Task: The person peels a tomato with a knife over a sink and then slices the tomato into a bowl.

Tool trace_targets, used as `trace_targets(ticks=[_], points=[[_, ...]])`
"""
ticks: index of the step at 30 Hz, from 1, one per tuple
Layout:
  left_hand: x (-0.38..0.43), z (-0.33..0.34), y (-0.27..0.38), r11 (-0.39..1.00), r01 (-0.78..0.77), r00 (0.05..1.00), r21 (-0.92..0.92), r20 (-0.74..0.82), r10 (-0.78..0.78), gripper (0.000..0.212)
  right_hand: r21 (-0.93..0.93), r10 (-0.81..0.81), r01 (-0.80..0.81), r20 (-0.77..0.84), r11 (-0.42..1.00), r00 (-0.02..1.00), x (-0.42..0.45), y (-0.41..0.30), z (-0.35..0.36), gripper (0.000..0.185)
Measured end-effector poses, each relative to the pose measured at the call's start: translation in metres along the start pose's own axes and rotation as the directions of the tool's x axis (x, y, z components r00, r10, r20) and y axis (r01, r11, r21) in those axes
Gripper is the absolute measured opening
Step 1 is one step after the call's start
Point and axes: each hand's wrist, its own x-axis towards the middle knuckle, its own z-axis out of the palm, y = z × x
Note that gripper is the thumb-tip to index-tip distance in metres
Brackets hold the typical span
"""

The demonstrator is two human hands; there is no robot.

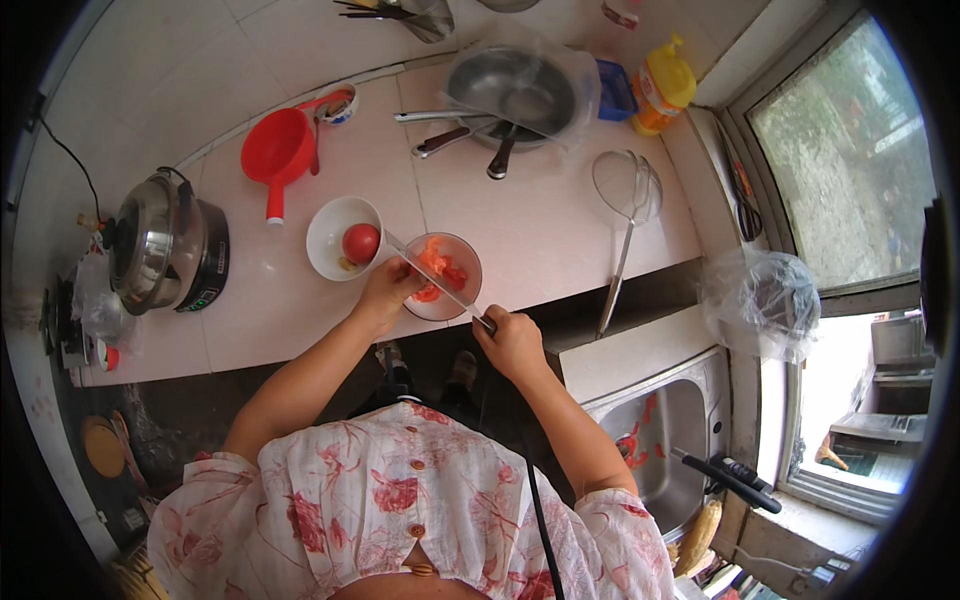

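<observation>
My right hand (514,341) is closed round the handle of a kitchen knife (435,276). Its blade slants up and left across a bowl (478,281) of cut tomato pieces (444,268). At the bowl's left rim, my left hand (386,294) has its fingers curled close to the blade; whether it pinches a piece is hidden. Just beyond that hand stands a white bowl (321,240). Inside it lie a whole red tomato (361,244) and a small yellowish-brown bit (346,264).
A red plastic ladle (277,146) and an electric cooker (161,244) are on the left. Frying pans (510,90) lie at the back under plastic. A wire skimmer (628,187) bridges the counter gap towards the steel sink (679,450), which holds red peelings (637,450).
</observation>
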Motion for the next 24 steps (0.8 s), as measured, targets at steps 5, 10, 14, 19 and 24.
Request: trace_targets(ticks=[5, 10, 14, 19, 24], points=[[0.009, -0.009, -0.026, 0.954, -0.108, 0.985, 0.28, -0.101, 0.141, 0.027, 0.015, 0.008, -0.008, -0.04, 1.0, 0.999, 0.016, -0.015, 0.011, 0.02], [0.013, -0.021, -0.042, 0.845, -0.229, 0.943, 0.484, -0.105, 0.316, 0.032, 0.026, 0.06, -0.059, -0.032, 0.998, 0.998, 0.006, -0.008, 0.018, 0.022], [0.016, -0.015, -0.039, 0.815, -0.241, 0.908, 0.528, -0.173, 0.381, 0.034, 0.025, 0.047, -0.046, -0.049, 0.999, 0.998, 0.019, -0.01, 0.028, 0.022], [0.015, -0.021, -0.03, 0.754, -0.229, 0.912, 0.616, -0.135, 0.388, 0.034, 0.069, 0.027, -0.022, -0.073, 0.997, 0.997, 0.035, -0.019, 0.037, 0.022], [0.013, -0.02, -0.042, 0.783, -0.226, 0.929, 0.579, -0.114, 0.353, 0.035, 0.057, 0.029, -0.026, -0.05, 0.998, 0.998, 0.034, -0.016, 0.035, 0.022]])
